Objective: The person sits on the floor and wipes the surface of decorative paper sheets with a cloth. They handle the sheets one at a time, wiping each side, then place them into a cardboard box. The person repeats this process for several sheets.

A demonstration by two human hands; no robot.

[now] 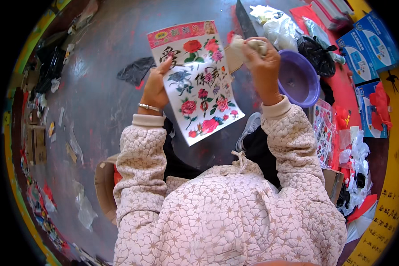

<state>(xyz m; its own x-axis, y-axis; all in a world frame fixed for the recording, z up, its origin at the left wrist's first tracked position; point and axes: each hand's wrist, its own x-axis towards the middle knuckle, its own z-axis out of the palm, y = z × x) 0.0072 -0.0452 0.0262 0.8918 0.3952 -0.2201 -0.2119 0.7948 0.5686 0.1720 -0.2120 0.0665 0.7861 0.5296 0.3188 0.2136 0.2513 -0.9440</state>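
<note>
My left hand point(156, 87) is closed on the left edge of a sticker sheet point(195, 95), thumb on its front. The sheet has a pink header and is printed with roses and dark written characters; it tilts in the air before me, its lower right corner bending. Off to its right, my right hand point(262, 66) is raised with fingers wrapped round a crumpled off-white wad point(252, 45), perhaps cloth. The wad is apart from the sheet. Just beyond that wrist stands a purple basin point(312, 95).
A tan flat piece point(236, 63) shows behind the sheet. Blue boxes point(367, 62), a black bag point(317, 57) and white plastic point(279, 31) lie at the right. More flower sheets point(322, 126) rest below the basin. A cardboard box point(103, 184) stands by my left elbow; scraps litter the floor's left side.
</note>
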